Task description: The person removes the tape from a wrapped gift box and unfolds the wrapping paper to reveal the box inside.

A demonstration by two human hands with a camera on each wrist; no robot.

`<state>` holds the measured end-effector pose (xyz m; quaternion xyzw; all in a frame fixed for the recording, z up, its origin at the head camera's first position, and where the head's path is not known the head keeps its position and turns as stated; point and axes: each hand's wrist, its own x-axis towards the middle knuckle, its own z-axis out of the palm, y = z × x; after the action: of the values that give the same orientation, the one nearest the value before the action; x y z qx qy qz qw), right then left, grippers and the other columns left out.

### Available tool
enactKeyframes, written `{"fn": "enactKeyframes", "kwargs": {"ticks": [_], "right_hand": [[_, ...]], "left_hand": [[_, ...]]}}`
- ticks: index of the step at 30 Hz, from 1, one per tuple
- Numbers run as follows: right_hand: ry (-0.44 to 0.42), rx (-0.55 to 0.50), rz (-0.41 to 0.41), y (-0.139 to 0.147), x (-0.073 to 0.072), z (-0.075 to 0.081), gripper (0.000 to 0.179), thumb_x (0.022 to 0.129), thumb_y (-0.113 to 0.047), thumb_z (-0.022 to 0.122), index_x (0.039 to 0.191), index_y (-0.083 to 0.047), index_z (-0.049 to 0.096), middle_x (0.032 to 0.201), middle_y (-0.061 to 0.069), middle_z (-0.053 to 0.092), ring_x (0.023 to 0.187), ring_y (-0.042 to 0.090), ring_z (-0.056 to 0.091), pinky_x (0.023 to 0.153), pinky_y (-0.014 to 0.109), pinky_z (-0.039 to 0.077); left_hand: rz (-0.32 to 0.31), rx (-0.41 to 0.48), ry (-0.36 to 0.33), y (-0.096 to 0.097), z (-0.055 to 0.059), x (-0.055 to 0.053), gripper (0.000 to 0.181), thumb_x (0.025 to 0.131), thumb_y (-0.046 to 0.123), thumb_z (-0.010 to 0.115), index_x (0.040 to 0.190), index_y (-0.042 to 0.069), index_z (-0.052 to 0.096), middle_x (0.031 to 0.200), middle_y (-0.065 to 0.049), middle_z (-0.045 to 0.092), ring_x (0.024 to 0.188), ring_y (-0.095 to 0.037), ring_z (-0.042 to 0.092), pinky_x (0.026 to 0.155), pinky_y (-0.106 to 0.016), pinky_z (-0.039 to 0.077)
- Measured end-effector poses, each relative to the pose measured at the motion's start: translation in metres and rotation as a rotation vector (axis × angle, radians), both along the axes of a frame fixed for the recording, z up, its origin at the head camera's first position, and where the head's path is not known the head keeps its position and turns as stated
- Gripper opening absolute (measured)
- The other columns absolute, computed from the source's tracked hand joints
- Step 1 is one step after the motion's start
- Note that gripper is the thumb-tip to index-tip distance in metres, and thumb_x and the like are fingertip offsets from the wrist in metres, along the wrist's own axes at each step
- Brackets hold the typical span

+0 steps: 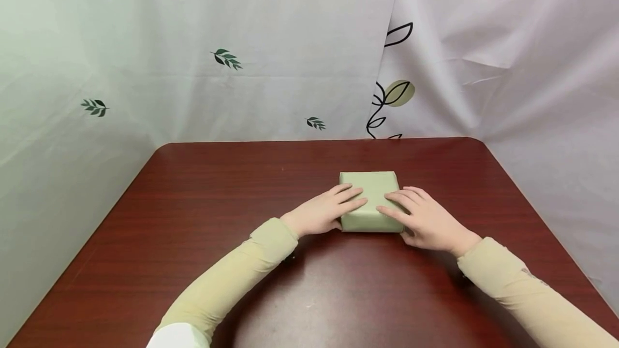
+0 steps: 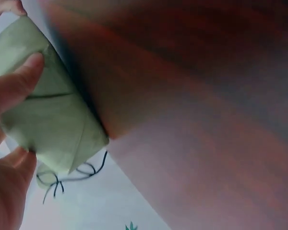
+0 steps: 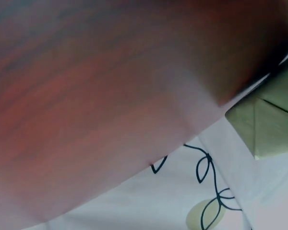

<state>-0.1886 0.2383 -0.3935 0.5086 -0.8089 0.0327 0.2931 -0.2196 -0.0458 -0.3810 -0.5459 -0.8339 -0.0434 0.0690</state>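
Note:
A small box wrapped in pale green paper [image 1: 371,197] lies on the dark red-brown table, right of its middle. My left hand [image 1: 325,209] holds its left side, with fingers spread over the top. In the left wrist view the thumb [image 2: 31,72] presses on the folded paper end of the wrapped box [image 2: 62,127]. On the opposite side my right hand [image 1: 427,219] grips the box, fingers over the top and thumb low at the near right corner. The right wrist view catches the folded end of the box [image 3: 273,122] and only a sliver of a finger.
The wooden table [image 1: 203,192] has rounded far corners and a glossy surface. White curtain sheets [image 1: 290,26] with leaf prints hang behind it and along both sides. Beige sleeves [image 1: 237,267] cover both forearms.

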Motion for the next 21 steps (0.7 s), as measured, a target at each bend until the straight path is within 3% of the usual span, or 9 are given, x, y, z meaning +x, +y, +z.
{"fn": "enactKeyframes", "kwargs": {"ticks": [7,12,16,21], "right_hand": [[0.027,-0.112,0.071,-0.001,-0.005,0.013,0.061,0.055,-0.008,0.056,0.116,-0.007,0.064,0.110,0.019,0.060,0.098,0.035,0.057,0.090,0.045,0.040],[-0.083,-0.147,0.060,0.002,-0.005,0.020,0.061,0.055,-0.010,0.064,0.116,-0.005,0.063,0.112,0.018,0.058,0.100,0.031,0.054,0.093,0.032,0.036],[-0.201,-0.199,0.040,0.005,-0.005,0.027,0.063,0.055,-0.010,0.071,0.117,-0.005,0.062,0.115,0.017,0.057,0.103,0.027,0.052,0.098,0.019,0.030],[-0.273,-0.248,0.020,0.006,-0.005,0.034,0.066,0.053,-0.011,0.075,0.118,-0.005,0.062,0.116,0.014,0.058,0.105,0.023,0.052,0.098,0.013,0.029]], "left_hand": [[0.014,0.213,-0.144,-0.010,0.007,-0.010,0.071,0.074,0.019,0.081,0.136,0.006,0.050,0.139,-0.012,0.049,0.131,-0.026,0.042,0.110,-0.033,0.033],[0.072,0.299,-0.259,-0.017,0.008,-0.013,0.069,0.077,0.021,0.079,0.137,0.005,0.048,0.140,-0.010,0.049,0.132,-0.023,0.042,0.110,-0.031,0.032],[0.084,0.331,-0.351,-0.023,0.008,-0.014,0.072,0.082,0.015,0.074,0.144,0.003,0.038,0.147,-0.010,0.041,0.138,-0.022,0.035,0.113,-0.032,0.028],[0.107,0.296,-0.373,-0.022,0.008,-0.014,0.090,0.079,0.016,0.077,0.150,0.004,0.023,0.153,-0.010,0.030,0.142,-0.022,0.027,0.114,-0.035,0.025]]}}
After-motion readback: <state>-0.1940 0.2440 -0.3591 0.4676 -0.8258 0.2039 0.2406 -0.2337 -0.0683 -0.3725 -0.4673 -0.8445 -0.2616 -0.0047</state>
